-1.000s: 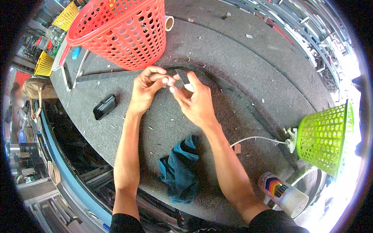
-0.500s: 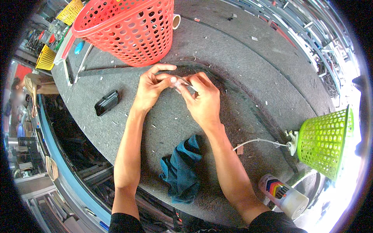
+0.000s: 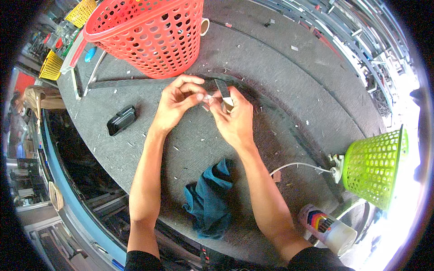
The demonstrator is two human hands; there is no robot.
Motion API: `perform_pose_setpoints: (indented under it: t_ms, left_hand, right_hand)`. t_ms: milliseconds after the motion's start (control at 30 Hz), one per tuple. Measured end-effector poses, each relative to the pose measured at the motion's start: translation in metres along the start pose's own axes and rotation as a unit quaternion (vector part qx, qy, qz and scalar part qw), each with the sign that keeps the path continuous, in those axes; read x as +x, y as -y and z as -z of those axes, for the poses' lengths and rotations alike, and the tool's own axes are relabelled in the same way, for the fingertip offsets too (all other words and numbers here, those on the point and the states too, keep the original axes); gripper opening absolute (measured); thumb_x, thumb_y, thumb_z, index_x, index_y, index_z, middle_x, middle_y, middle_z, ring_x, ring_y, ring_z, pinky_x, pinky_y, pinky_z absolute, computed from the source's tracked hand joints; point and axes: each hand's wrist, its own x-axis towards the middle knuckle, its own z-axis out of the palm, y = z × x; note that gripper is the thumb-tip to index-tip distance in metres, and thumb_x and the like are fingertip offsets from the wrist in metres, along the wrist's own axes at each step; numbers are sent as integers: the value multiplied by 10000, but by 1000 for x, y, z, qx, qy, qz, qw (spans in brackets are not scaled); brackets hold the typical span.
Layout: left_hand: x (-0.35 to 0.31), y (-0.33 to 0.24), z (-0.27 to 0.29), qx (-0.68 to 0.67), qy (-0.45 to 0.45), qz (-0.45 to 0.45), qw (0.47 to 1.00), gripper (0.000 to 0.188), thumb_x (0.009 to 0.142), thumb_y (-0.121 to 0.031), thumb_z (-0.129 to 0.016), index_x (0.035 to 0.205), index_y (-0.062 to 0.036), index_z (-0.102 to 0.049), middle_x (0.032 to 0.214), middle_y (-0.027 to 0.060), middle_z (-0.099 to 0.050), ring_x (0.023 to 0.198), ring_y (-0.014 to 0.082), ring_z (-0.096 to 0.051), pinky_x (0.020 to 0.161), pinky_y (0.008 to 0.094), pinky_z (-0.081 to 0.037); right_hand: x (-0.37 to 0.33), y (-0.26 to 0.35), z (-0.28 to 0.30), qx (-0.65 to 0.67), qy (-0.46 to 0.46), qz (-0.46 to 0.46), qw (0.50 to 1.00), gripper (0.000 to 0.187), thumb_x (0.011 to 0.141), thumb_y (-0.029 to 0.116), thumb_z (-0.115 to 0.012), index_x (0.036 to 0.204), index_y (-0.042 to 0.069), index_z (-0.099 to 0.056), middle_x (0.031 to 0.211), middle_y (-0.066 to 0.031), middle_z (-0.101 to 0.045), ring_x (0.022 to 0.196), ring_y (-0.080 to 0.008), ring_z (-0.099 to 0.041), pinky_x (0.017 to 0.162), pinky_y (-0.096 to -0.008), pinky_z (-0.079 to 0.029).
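Over the grey carpeted table, both hands meet just in front of the red basket. My left hand (image 3: 176, 101) pinches a small clear-whitish piece (image 3: 207, 98) between thumb and forefinger, its other fingers loosely curled. Close beside it, my right hand (image 3: 235, 119) is closed round a thin flat strip (image 3: 221, 87), dark grey with a pale lower part, standing up between the fingers. The right thumb tip also touches the small piece. What exactly the strip and the piece are, I cannot make out. A dark teal cloth (image 3: 210, 198) lies crumpled between my forearms.
A red perforated basket (image 3: 169, 45) stands beyond my hands, a tape roll (image 3: 205, 27) beside it. An open black case (image 3: 122, 120) lies to the left. At right are a green basket (image 3: 370, 169), a thin white hose (image 3: 300, 163) and a white canister (image 3: 327, 229). Small scraps litter the carpet.
The strip in my right hand has turned more upright and shows its broad face. My hands stay close together at nearly the same spot.
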Motion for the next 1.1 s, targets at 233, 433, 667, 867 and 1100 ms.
perform_pose_setpoints:
  t_ms: [233,433,667,867,1100]
  left_hand:
    - [-1,2,0,-5,-16,-16,1000,273,916,61,-717,1145,-20,-593,955,55,-730,879,138,-692,839,310,-572]
    - [-2,2,-1,-37,-42,-25,998,260,907,81,-717,1040,-66,-548,937,62,-732,871,130,-689,818,297,-563]
    - [-2,7,1,-55,-35,-36,997,270,922,86,-693,974,-90,-495,943,75,-711,894,148,-683,819,310,-563]
    - [1,8,13,-171,-54,-56,982,259,929,86,-684,1005,-88,-508,949,99,-716,910,188,-691,839,347,-565]
    - [1,6,7,-91,-80,-3,993,260,916,93,-695,1120,-16,-575,928,133,-752,856,226,-731,835,371,-602]
  right_hand:
    - [0,-4,-1,45,24,-43,998,164,911,142,-748,916,21,-637,768,-107,-694,642,-150,-658,592,-328,-519]
    - [-2,-1,-3,108,28,-49,993,109,934,115,-706,935,22,-650,747,-87,-700,646,-128,-658,605,-320,-521]
    - [-5,-8,-14,125,-11,-55,991,102,944,119,-693,943,27,-651,744,-71,-702,649,-108,-654,591,-305,-510]
    - [6,-19,6,275,-121,-104,948,61,946,106,-674,971,56,-647,810,-15,-687,650,-112,-633,599,-278,-540]
    - [7,-5,5,97,-14,-76,992,90,924,109,-715,922,34,-664,776,-39,-703,666,-86,-632,619,-273,-514]
